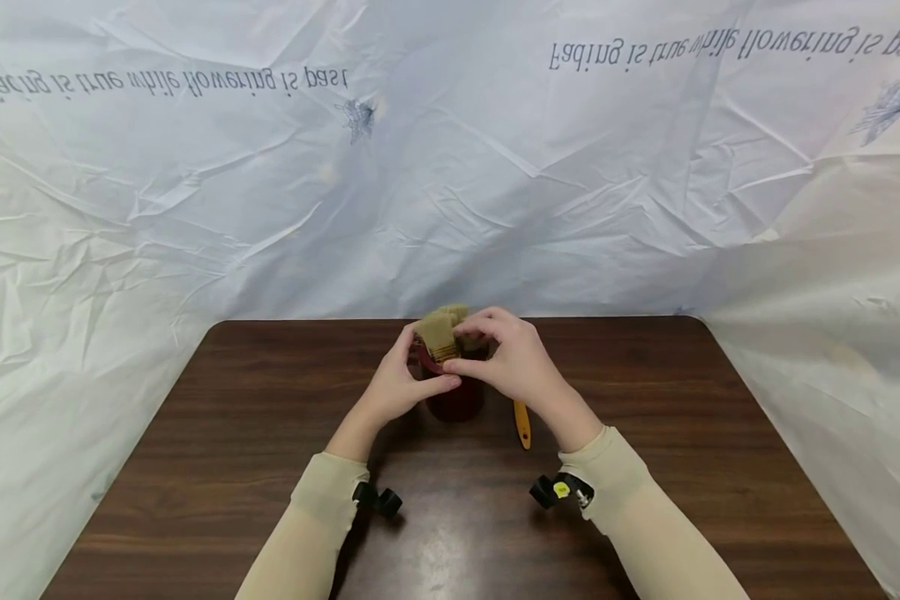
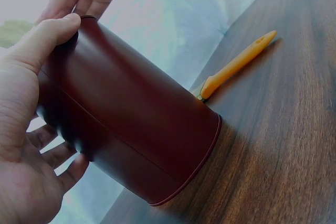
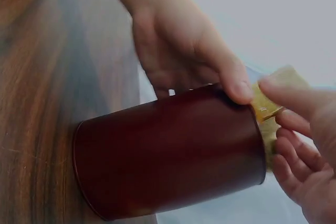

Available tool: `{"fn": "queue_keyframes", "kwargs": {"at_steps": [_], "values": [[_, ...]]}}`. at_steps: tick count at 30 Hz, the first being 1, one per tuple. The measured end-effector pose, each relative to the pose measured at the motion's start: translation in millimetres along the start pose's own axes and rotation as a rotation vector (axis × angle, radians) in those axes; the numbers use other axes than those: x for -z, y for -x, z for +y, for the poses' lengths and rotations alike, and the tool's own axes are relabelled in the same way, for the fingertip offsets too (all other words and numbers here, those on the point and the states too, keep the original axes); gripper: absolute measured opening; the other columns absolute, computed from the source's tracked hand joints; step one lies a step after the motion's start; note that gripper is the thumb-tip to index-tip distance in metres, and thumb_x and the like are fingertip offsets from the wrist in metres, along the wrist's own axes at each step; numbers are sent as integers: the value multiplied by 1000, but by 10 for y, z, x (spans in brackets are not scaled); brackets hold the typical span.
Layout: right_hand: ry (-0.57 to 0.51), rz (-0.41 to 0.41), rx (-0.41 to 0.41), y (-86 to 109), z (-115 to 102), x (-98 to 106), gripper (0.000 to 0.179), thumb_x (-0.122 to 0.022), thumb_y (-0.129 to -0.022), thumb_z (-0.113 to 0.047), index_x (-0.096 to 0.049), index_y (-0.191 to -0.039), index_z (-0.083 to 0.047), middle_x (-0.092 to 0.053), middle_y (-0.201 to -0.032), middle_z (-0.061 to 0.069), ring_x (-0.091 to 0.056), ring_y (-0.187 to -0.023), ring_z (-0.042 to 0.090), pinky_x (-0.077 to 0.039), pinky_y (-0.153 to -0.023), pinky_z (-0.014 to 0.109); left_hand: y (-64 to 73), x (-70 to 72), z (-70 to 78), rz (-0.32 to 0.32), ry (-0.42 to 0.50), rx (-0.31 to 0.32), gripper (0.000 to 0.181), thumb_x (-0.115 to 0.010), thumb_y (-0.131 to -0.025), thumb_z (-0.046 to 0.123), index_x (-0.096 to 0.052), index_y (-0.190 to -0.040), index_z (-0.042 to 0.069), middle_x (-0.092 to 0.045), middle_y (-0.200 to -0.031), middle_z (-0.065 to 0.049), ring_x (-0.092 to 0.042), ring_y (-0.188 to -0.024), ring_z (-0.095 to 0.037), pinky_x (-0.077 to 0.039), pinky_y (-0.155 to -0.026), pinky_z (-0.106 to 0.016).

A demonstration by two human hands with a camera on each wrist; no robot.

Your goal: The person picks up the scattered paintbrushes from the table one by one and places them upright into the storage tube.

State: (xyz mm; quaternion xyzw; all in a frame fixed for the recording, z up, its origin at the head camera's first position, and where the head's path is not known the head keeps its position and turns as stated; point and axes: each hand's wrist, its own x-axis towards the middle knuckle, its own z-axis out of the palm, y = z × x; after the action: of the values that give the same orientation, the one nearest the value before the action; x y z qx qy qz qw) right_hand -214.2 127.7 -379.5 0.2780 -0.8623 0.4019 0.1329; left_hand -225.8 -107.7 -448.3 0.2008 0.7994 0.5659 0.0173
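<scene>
A dark red cylindrical canister (image 1: 456,407) stands upright on the table, with paintbrushes in it, bristles up. Around its upper left side, my left hand (image 1: 392,390) grips it, the thumb near the rim in the left wrist view. From the other side my right hand (image 1: 521,357) pinches a paintbrush (image 1: 437,333) by its bristle end at the canister's mouth. More pale bristles (image 3: 268,142) show behind that brush at the rim. The canister hides the brush handles inside. Beside the canister, another paintbrush with an orange handle (image 2: 239,67) lies on the table, its bristle end hidden.
The dark wood-grain table (image 1: 232,467) has rounded far corners. White wrinkled sheeting (image 1: 450,167) with printed words hangs behind it and along both sides. Each sleeve carries a black wrist mount, at the left wrist (image 1: 377,498) and the right wrist (image 1: 562,490).
</scene>
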Motion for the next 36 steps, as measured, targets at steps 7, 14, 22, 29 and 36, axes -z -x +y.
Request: {"fn": "queue_keyframes", "kwargs": {"at_steps": [7,14,22,29,36], "values": [[-100,27,16,40,57,35,33,-88,-96,-15,-79,-127,-6,-70,-119,7,-72,-100,21,-63,-84,43,0,-11,0,2,6,9,96,-92,-90,42,-37,-167,31,-50,-157,-3,-52,-143,-32,-46,-112,-66],[-66,53,34,43,56,-15,15,-84,-100,-14,-83,-114,-9,-70,-108,4,-67,-89,15,-60,-76,40,-7,-5,-5,4,1,1,95,-93,-89,42,-38,-166,30,-51,-155,-3,-53,-142,-31,-47,-112,-65],[-7,61,39,43,22,-54,12,-86,-98,-16,-84,-109,-11,-70,-102,1,-66,-86,14,-56,-71,32,-11,-1,-5,7,-13,-4,91,-92,-89,43,-41,-163,28,-54,-146,-5,-56,-134,-30,-50,-107,-61],[-67,74,41,103,64,24,19,-87,-96,-14,-81,-114,-9,-72,-104,2,-69,-89,15,-59,-74,37,-13,-2,-22,14,-1,-10,91,-93,-89,38,-41,-163,30,-54,-149,-3,-54,-139,-28,-47,-112,-62],[-89,155,17,182,168,175,26,-86,-97,-13,-77,-121,-8,-71,-105,3,-69,-91,18,-55,-72,34,-21,-9,-5,15,-9,18,92,-93,-89,40,-40,-164,33,-54,-150,-3,-56,-136,-29,-49,-110,-61]]}}
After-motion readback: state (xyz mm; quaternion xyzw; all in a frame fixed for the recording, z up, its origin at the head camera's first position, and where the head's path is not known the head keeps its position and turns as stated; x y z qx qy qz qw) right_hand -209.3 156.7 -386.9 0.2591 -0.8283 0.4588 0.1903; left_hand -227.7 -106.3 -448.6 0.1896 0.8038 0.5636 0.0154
